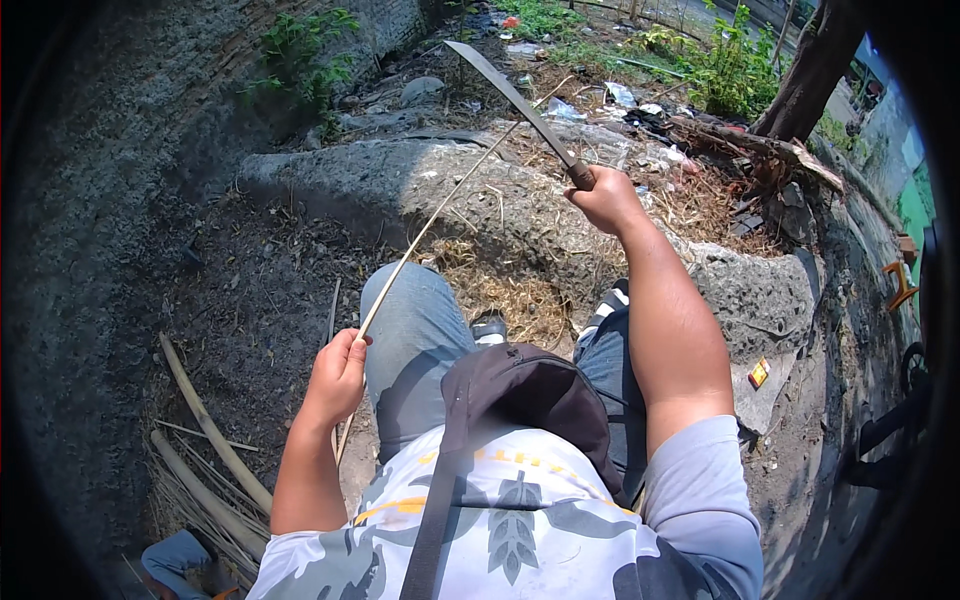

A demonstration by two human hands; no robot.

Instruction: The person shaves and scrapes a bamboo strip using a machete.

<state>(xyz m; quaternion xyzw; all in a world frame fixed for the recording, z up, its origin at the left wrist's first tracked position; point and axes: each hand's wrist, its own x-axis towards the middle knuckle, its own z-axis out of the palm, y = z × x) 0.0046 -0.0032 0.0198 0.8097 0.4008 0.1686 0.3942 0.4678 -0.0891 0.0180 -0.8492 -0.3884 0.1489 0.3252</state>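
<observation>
My right hand (608, 200) is raised ahead of me, its fingers wrapped round the short dark handle of a machete (512, 98). The long grey blade points up and to the left, and its lower part is close to the far end of a thin pale stick (440, 222); I cannot tell whether they touch. Beside my left knee, my left hand (338, 378) grips that stick, which slants up and away to the right. The stick's near end trails below the hand along my forearm. Dry straw-like shavings (510, 295) lie on the ground between my feet.
A rough concrete block (330, 180) crosses in front of me. Long sticks and thicker pale poles (215, 425) lie at the lower left, beside a rough wall (90, 250). Litter, plants and a tree trunk (815, 75) stand farther off; a yellow packet (759, 373) lies at right.
</observation>
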